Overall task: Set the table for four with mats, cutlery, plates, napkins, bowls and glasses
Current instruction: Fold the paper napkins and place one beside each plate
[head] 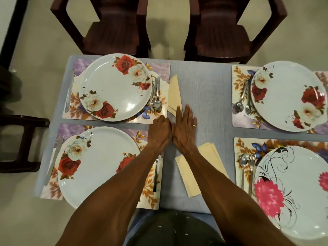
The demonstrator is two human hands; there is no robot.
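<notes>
I see both hands out over the middle strip of the table, side by side and touching at the thumbs. My right hand lies flat with its fingers straight and together, a ring on one finger, its fingertips on the near end of the folded cream napkin that lies just beside the right edge of the far-left mat. My left hand has its fingers bent downward at the near right corner of that mat; I cannot tell whether its grip holds anything, since the fingertips are hidden. A second cream napkin lies on the grey cloth under my right forearm, between the two near mats. All four mats carry plates: a rose plate far left with a fork and spoon just right of it and a knife on the left, a rose plate near left with a knife on its left, a rose plate far right with spoon and fork on its left, and a pink-flower plate near right with spoon and fork on its left. Two dark chairs stand at the far side.
</notes>
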